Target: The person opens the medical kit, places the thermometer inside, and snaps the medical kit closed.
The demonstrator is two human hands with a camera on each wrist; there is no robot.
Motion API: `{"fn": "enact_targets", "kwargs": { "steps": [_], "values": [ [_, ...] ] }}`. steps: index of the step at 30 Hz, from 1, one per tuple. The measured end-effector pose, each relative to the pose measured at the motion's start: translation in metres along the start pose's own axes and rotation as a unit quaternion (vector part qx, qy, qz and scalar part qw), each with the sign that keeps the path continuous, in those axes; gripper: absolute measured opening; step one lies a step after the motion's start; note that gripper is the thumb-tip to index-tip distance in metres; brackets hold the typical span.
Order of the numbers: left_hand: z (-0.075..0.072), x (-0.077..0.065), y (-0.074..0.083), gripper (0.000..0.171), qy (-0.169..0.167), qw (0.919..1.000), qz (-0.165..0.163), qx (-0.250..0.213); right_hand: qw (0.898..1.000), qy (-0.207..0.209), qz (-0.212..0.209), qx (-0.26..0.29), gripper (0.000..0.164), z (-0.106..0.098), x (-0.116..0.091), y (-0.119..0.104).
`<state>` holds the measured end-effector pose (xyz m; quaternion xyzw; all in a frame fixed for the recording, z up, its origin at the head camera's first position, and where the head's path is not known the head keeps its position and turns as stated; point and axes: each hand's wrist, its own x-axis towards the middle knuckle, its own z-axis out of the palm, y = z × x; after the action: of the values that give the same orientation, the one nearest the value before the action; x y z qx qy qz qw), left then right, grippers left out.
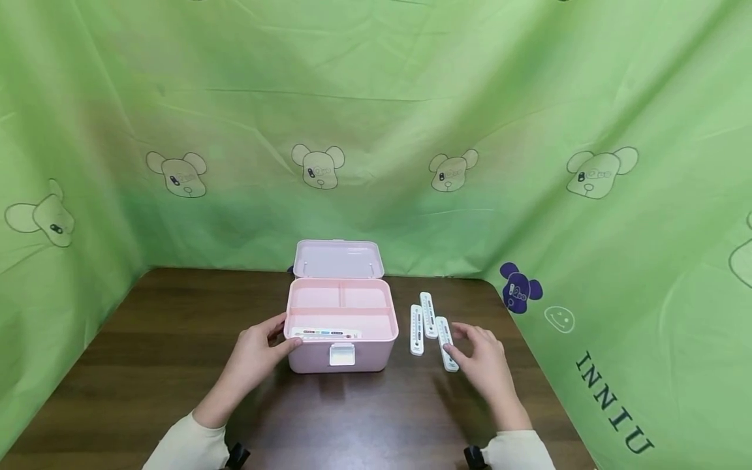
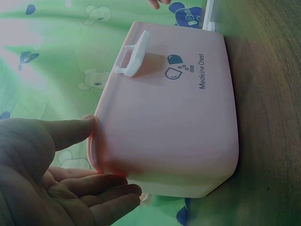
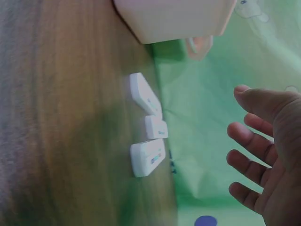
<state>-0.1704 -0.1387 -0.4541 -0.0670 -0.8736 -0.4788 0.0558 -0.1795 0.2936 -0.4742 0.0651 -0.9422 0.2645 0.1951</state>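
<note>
A pink medicine chest (image 1: 343, 357) with "Medicine Chest" printed on its front stands on the table, lid (image 1: 339, 260) tipped back. My left hand (image 1: 254, 358) holds its front left corner, thumb at the front rim and fingers along the side. Inside the front compartment lies a slim white printed case (image 1: 326, 333). To the right of the chest are three similar white cases: a left one (image 1: 416, 330), a back one (image 1: 428, 314) and a near right one (image 1: 446, 344). Just over the near right one hovers my right hand (image 1: 480, 361), fingers spread and apart from it in the right wrist view.
The chest has a divided rear section (image 1: 364, 295) and a white front latch (image 1: 342, 354). A dark wooden table (image 1: 176, 339) carries everything. Green cloth (image 1: 388, 117) with bear prints hangs behind and at both sides.
</note>
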Motion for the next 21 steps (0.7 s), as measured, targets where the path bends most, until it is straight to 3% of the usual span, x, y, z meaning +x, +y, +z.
{"fn": "enact_targets", "kwargs": {
  "steps": [14,21],
  "values": [
    [-0.002,0.002,-0.001,0.065,-0.001,1.0,0.004,0.003,0.992,-0.062,0.109,-0.018,0.061,0.019,-0.013,0.016],
    [0.003,0.002,-0.004,0.072,-0.015,0.9998,0.01,-0.005,0.986,-0.068,0.151,-0.022,0.067,0.019,-0.018,0.02]
  ]
}}
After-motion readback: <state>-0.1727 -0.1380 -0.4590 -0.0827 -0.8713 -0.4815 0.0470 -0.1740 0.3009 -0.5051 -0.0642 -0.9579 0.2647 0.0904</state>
